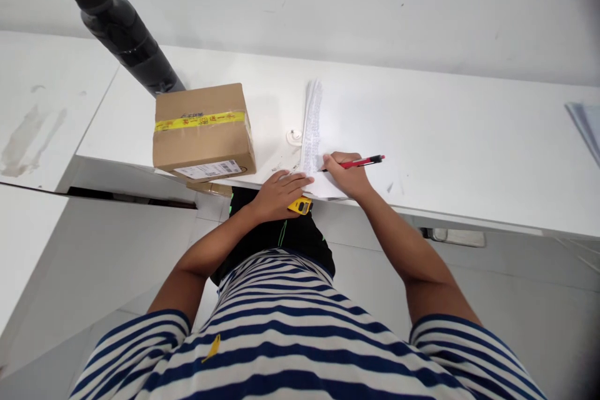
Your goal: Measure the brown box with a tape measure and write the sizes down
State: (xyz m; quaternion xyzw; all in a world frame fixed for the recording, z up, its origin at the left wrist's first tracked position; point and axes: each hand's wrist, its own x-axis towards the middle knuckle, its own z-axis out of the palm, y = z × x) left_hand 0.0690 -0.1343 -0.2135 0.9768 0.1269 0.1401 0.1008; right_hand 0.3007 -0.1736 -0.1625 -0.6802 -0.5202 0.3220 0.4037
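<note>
My right hand (350, 176) is closed around a red and black pen (359, 162), its tip down at the paper. Under that tip lies a notepad (316, 128) with written lines on its raised, narrow-looking left pages and a blank white page to the right. The fingers of my left hand (280, 195) rest on the pad's lower left edge. Against its palm, by the table's front edge, a yellow tape measure (300, 205) is held, partly hidden by the hand. A small white round item (294, 137) lies left of the pad.
A taped cardboard box (202, 131) with a shipping label stands to the left on the white table (469, 144). Behind it rises a tall black wrapped cylinder (126, 34). Papers (585, 128) lie at the far right. A white wall runs along the back.
</note>
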